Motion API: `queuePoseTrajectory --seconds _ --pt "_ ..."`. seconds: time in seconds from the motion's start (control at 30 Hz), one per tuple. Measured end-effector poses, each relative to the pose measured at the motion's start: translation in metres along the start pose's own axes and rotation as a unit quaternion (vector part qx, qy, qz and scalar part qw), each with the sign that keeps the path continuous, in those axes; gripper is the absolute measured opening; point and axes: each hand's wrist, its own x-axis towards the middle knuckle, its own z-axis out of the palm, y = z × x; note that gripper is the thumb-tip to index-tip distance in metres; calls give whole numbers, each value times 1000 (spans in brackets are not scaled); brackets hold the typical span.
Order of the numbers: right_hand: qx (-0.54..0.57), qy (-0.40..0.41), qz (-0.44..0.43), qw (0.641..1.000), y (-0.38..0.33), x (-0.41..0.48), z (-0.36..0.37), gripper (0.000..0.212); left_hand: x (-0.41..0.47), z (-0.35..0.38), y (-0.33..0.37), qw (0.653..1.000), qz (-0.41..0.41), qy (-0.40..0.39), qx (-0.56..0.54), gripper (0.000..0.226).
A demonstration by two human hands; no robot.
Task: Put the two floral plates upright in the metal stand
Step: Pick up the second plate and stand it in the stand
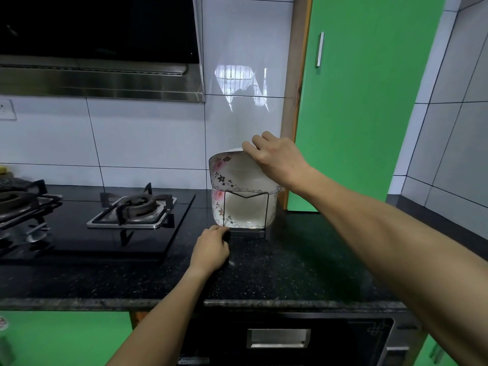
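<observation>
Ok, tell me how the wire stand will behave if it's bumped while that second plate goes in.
The metal stand looks thin and light, so it would probably slide on the glossy countertop; the left hand bracing its base suggests that. With one plate upright inside, it may tip.

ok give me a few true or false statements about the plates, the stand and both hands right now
1. One square white floral plate already stands upright in the black metal wire stand. True.
2. The right hand grips the top edge of a second floral plate. True.
3. The second plate lies flat on the black speckled countertop. False: it is held above the stand, tilted.
4. The left hand is lifting a plate. False: its fingers rest at the stand's base.
5. A pot sits on the nearest gas burner. False: the burner is bare.
</observation>
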Motion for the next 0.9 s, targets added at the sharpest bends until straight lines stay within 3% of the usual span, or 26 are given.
queuePoseTrajectory --seconds 0.63,0.8,0.9 --pt "41 -51 40 997 -7 0 16 22 -1 -1 1 1000 0 1 -2 47" --pt "59 -58 53 995 -6 2 24 10 0 -1 2 1000 -2 2 -4 47" --pt "75 -71 56 993 -7 3 29 20 -1 -1 1 1000 1 1 -1 47"
